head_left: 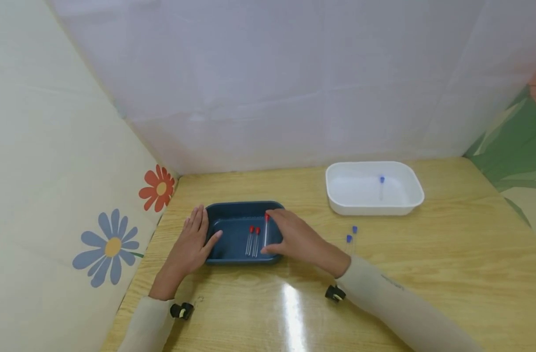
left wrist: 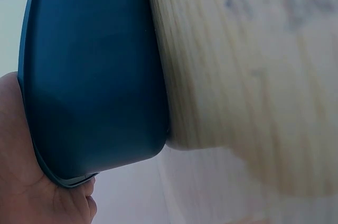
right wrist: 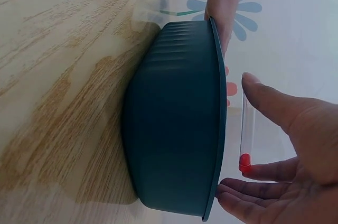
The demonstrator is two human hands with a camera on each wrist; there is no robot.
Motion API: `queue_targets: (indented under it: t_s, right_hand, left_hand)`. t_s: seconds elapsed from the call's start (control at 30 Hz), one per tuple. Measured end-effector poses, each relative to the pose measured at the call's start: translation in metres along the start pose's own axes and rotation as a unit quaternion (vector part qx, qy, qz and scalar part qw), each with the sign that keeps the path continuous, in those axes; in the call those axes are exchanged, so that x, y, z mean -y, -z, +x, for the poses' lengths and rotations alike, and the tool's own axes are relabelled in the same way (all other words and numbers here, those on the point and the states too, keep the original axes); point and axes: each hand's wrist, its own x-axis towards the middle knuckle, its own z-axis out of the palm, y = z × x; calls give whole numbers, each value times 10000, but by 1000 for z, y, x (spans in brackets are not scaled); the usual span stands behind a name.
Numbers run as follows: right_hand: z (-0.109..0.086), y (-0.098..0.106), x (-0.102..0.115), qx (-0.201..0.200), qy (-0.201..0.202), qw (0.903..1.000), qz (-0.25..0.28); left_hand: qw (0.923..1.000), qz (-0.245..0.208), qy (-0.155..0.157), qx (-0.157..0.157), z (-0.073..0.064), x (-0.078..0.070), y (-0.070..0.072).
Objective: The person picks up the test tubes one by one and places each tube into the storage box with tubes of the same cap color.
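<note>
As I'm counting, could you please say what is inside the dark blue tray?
Two red-capped tubes lie inside; the right hand holds a third tube above. Spots beneath it and the left hand are hidden.

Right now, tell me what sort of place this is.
Probably a staged indoor tabletop workspace: red-capped tubes lie in a dark blue tray on a wooden table, beside a wall covering printed with large flowers.
</note>
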Motion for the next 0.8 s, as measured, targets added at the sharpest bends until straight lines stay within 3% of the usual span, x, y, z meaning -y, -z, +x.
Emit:
queue_targets:
  t_s: [0.8]
  right_hand:
    - [16, -12, -4, 138, 196, 9980, -577]
  left_hand:
    - [10000, 45, -12, -39, 1, 0, -3]
